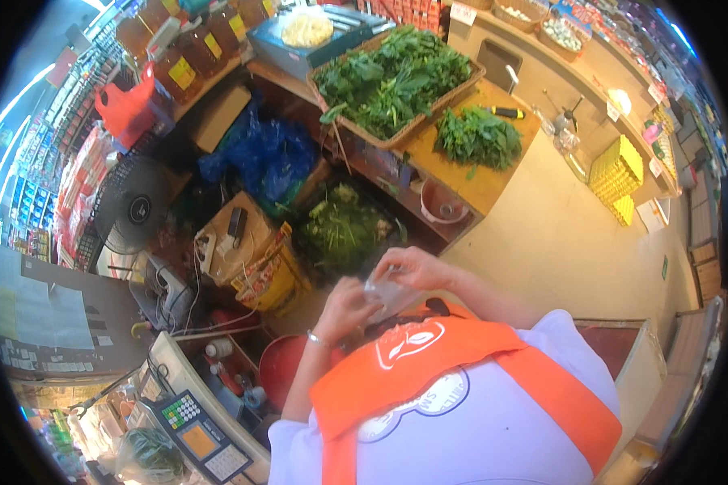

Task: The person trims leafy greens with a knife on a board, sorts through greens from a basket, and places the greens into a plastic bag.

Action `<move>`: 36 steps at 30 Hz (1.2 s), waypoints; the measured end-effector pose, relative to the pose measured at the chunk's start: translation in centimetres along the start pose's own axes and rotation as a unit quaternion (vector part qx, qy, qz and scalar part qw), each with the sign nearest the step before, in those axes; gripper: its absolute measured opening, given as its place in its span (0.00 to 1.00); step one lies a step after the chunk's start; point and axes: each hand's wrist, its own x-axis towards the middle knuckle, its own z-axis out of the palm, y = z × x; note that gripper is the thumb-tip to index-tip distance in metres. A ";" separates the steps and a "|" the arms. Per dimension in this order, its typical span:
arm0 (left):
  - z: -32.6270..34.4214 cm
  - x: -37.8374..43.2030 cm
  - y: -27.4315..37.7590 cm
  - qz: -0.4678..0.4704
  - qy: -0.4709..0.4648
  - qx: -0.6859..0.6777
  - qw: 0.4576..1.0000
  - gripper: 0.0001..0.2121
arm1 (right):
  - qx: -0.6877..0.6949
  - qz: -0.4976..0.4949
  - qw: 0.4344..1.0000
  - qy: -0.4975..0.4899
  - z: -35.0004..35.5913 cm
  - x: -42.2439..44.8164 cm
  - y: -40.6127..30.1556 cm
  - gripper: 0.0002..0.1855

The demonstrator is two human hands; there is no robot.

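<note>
A small clear plastic bag (394, 298) is held close in front of an orange apron. My left hand (344, 308), with a bracelet at the wrist, grips one side of it. Pinched at the bag's upper edge are the fingers of my right hand (415, 268). Whether anything is inside the bag I cannot tell. Just beyond my hands, a dark crate lined with leafy green scraps (340, 227) sits low down. A loose heap of leafy greens (480, 138) lies on a yellow board (446, 171), beside a yellow-and-black handled tool (507, 113).
A wicker basket (394, 142) full of greens stands at the back. To the left are a black fan (130, 206) and a cardboard box (233, 233). A weighing scale (200, 436) is at lower left, near a red bucket (282, 370). Yellow egg trays (616, 170) sit right.
</note>
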 end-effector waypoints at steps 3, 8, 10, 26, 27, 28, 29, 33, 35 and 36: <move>-0.3 2.0 0.4 0.111 0.037 -0.021 0.993 0.12 | 0.062 0.043 0.997 0.018 -1.0 -0.3 0.2 0.15; 0.8 4.7 1.1 -0.056 0.000 -0.102 0.993 0.07 | 0.040 0.104 0.992 0.061 -2.7 -1.0 1.8 0.15; 1.5 6.1 1.5 -0.088 0.021 -0.072 0.993 0.08 | 0.047 0.101 0.989 0.096 -3.9 -1.3 2.4 0.14; 1.8 12.2 2.4 -0.254 0.003 -0.381 0.889 0.15 | -0.080 -0.077 0.992 0.055 -11.4 3.9 5.2 0.11; 1.7 12.2 1.9 -0.256 0.002 -0.383 0.887 0.15 | -0.068 -0.082 0.993 0.045 -11.4 4.3 5.1 0.11; 1.7 12.2 1.1 -0.233 0.010 -0.404 0.885 0.14 | -0.057 -0.086 0.994 0.036 -11.5 4.7 5.0 0.10; 1.6 12.2 0.5 -0.208 0.016 -0.424 0.882 0.14 | -0.047 -0.089 0.994 0.029 -11.5 5.0 4.9 0.10; -0.7 12.6 0.1 -0.281 -0.095 -0.490 0.820 0.11 | -0.062 -0.050 0.997 0.017 -11.1 6.5 4.7 0.09; -1.0 12.5 -1.0 -0.280 -0.101 -0.484 0.823 0.11 | 0.014 -0.010 0.994 0.109 -12.1 7.8 5.1 0.09; -1.1 12.5 -1.5 -0.288 -0.091 -0.476 0.826 0.11 | -0.029 -0.010 0.982 0.187 -13.0 9.0 5.7 0.08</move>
